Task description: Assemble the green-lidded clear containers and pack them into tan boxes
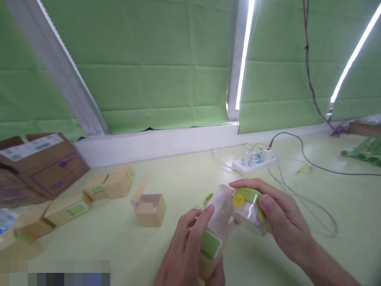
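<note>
My left hand [190,242] is wrapped round a small tan cardboard box [212,254] with a green label, its white inner flap [222,206] standing up. Beside that flap, my right hand [279,218] grips a small clear-wrapped item [248,206] with a green top and a round yellow sticker; its exact kind I cannot make out. The item is close to the box's upper end, outside it. A bit of green [209,198] shows behind the flap, mostly hidden.
An open tan box [151,212] stands to the left. Several more tan boxes [70,208] form a row beside a large brown carton [50,167]. Behind my hands lies a white power strip [254,163] with plugs and loose cables [309,202]. Green objects [364,151] lie far right.
</note>
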A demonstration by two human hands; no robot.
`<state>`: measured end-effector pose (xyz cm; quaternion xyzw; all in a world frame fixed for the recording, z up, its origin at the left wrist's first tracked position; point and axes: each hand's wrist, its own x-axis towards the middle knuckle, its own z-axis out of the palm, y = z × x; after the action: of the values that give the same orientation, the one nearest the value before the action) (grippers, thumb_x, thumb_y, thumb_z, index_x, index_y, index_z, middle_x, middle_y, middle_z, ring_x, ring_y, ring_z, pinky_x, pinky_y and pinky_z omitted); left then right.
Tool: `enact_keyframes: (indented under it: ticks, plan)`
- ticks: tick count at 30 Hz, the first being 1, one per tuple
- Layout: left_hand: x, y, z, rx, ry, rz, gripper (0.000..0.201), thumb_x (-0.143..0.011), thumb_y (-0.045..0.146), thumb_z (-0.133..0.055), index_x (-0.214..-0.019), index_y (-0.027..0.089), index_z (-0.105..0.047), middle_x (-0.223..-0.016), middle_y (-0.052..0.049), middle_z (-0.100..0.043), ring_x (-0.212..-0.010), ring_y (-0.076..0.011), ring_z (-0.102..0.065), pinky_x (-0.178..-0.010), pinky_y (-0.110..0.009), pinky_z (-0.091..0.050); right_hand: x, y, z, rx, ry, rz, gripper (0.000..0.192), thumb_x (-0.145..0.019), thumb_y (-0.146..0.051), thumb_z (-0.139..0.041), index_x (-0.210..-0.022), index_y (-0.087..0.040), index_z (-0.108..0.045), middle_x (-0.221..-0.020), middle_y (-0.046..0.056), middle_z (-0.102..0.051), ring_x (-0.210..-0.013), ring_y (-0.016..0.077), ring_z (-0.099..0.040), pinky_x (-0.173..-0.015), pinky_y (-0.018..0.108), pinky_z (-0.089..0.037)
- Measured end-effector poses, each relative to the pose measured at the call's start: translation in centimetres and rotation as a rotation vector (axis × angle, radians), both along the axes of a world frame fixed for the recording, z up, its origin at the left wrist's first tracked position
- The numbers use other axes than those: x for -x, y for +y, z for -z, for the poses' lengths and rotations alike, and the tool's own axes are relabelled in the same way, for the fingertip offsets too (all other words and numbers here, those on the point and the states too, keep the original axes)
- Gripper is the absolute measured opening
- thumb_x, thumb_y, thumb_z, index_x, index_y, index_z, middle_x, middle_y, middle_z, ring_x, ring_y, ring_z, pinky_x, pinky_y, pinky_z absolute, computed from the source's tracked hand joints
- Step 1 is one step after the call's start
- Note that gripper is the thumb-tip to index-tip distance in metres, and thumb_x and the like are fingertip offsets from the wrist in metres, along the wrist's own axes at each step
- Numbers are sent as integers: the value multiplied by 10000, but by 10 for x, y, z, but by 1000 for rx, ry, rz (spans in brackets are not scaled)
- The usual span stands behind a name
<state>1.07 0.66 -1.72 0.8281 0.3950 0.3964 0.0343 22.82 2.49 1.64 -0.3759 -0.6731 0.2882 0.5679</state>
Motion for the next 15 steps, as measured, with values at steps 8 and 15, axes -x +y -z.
enact_keyframes:
  ticks: [8,15]
  plan:
    - [2,0,4,-39,36,54,799,-768,15,-518,-1493,305,-349,-1337,-120,-588,-1212,-242,-638,-965,-317,-557,-4,3,-6,37,-127,-100,364,-931,-442,-648,-1240,-251,-676,-875,25,-666,-508,93,-555,-398,179,-443]
    - [-8,-3,7,-40,-65,27,739,-841,70,-472,-1533,266,-303,-1300,-100,-605,-1208,-193,-629,-987,-249,-518,-8,4,-8,37,-247,-116,618,-618,-523,-903,-1134,-246,-704,-868,21,-725,-644,145,-597,-547,234,-474]
